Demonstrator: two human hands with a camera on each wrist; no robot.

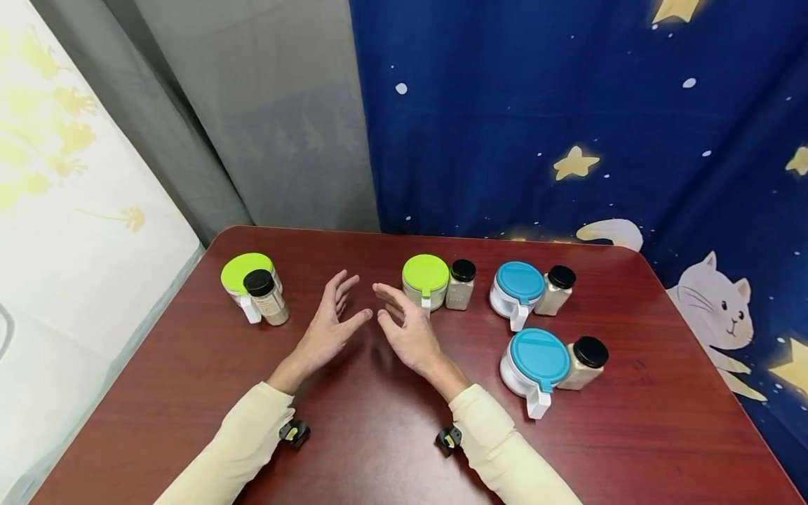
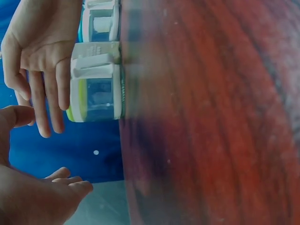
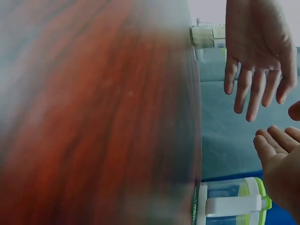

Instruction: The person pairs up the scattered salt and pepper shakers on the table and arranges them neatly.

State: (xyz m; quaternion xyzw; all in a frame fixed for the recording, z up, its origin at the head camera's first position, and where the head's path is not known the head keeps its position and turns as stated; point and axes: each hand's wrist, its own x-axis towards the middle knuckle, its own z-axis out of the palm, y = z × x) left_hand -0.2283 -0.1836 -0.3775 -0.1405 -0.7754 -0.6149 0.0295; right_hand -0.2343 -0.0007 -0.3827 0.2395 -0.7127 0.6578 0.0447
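Observation:
Both bare hands hover over the middle of the table, palms turned toward each other with a gap between them. My left hand point(image 1: 325, 328) has its fingers spread and loosely bent, holding nothing. Facing it, my right hand point(image 1: 412, 335) is likewise empty, its fingers extended. Just beyond the right hand stands a green-lidded jar with a white handle point(image 1: 426, 270), partly overlapped by the fingers in the head view. A black-capped seasoning bottle point(image 1: 461, 286) stands beside that jar. The left wrist view shows the right hand point(image 2: 47, 51) in front of the green-lidded jar point(image 2: 101, 96).
At the far left, another green-lidded jar point(image 1: 241, 270) stands behind a black-capped bottle point(image 1: 270, 303). On the right are two blue-lidded jars, one farther back point(image 1: 519, 282) and one nearer point(image 1: 539, 356), each beside a black-capped bottle. Curtains hang behind the reddish-brown table point(image 1: 379, 449).

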